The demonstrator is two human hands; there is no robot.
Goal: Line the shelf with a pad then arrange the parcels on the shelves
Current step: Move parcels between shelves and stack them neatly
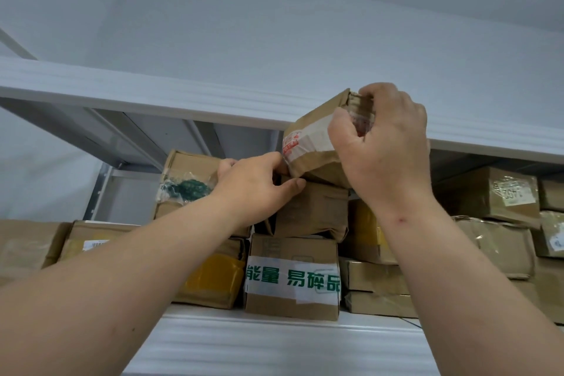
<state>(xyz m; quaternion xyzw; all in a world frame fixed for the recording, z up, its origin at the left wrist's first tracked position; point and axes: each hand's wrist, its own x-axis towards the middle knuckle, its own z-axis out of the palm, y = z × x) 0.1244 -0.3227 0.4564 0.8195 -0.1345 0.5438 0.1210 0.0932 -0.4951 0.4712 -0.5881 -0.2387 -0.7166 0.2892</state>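
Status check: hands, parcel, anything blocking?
Right hand grips tilted parcel. Left hand steadies its lower corner. Upper shelf edge close above.

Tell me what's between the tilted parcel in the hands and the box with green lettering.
In the head view, one brown parcel sits between them: it rests on the green-lettered box, and the tilted parcel leans on its top.

Your left hand (256, 183) and right hand (387, 143) are bare, with no gloves, rings or watch. Both forearms are uncovered, no sleeves showing. A small reddish mark sits on your right wrist.
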